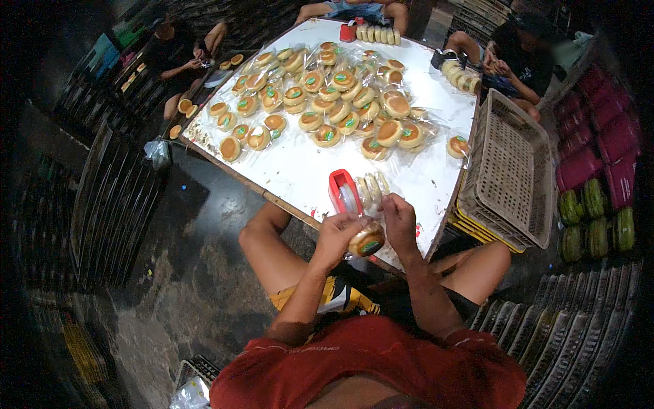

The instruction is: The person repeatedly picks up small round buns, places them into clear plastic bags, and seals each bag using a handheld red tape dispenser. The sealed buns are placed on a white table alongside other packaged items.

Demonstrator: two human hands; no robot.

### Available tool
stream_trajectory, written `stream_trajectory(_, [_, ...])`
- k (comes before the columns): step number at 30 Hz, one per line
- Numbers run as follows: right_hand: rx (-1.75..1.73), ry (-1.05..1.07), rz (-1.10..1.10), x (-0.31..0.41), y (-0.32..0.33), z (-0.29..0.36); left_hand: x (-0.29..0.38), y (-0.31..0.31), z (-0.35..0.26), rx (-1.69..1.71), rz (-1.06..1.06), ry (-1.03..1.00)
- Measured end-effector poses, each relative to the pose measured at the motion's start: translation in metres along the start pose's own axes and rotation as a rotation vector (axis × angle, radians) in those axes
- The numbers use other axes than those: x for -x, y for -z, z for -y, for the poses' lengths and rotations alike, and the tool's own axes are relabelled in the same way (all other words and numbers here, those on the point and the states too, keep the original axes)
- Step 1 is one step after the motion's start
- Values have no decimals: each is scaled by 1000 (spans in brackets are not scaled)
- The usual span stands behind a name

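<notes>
My left hand (pixel 339 236) grips the clear plastic bag around a round browned bun (pixel 367 241) with a green label, near the table's front edge. At the bag's other side, my right hand (pixel 399 217) has its fingers pinched by the plastic; what exactly lies between them is hard to see. Just beyond my left hand stands a red tape dispenser (pixel 343 191) with a roll of clear tape. A short row of wrapped buns (pixel 372 188) stands on edge beside it. Farther back, a large heap of bagged buns (pixel 327 102) with green labels covers part of the white tabletop (pixel 286 166).
Stacked plastic crates (pixel 511 168) adjoin the table's right side. Co-workers sit at the left (pixel 179 56), the far side (pixel 352 9) and the right (pixel 516 66). Another red dispenser (pixel 348 32) stands at the far edge. Dark trays (pixel 115 204) lean at the left.
</notes>
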State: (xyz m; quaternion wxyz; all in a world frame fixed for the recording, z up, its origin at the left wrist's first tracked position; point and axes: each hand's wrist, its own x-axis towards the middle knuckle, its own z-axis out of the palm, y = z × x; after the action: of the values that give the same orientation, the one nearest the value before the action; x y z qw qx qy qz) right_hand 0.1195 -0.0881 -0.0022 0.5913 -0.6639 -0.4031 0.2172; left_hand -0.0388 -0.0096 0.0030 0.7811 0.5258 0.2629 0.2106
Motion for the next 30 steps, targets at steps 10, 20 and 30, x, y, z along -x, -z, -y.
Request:
stream_trajectory(10, [-60,-214,155,13,-9,-1,10,-6,-31,-234,-213,-37])
stream_trajectory(20, [-710,-370,66,18,-19,0,-29,10,-1,77,-174,-148])
stream_trajectory(30, [-327,-241,0,6,-7,-21,-30,-8,1,-501,-251,-347])
